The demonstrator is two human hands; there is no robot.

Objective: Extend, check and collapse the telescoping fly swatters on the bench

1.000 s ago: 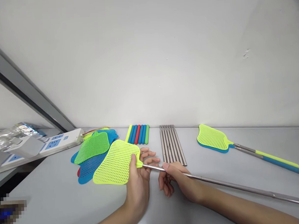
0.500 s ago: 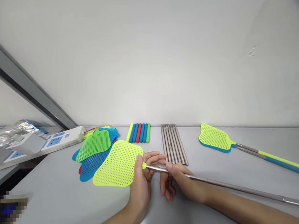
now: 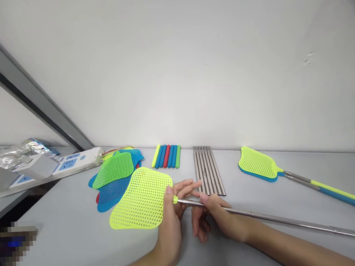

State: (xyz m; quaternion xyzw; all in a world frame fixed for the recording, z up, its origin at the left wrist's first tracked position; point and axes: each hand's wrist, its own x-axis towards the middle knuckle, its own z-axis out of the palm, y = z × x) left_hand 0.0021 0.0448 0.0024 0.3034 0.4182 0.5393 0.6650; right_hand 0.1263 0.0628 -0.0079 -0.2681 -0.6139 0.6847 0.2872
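- Yellow swatter head (image 3: 139, 201) looked already joined to its rod (image 3: 287, 220)
- left hand (image 3: 171, 231) pinched it, right hand (image 3: 224, 219) gripped the rod
- spare tubes (image 3: 207, 169) near worktop's (image 3: 79, 235) back edge

The swatter head (image 3: 142, 199) in my left hand (image 3: 171, 223) is neon yellow with a grid of little holes, and the rod (image 3: 275, 219) my right hand (image 3: 220, 215) has is plain shiny silver. Left of my left hand there's a holey pile, green head (image 3: 114, 170) over blue ones (image 3: 114, 193), plus a bit of red. Beyond that hand, the grips (image 3: 166, 156) go yellow, blue, blue, red, blue, blue, green.
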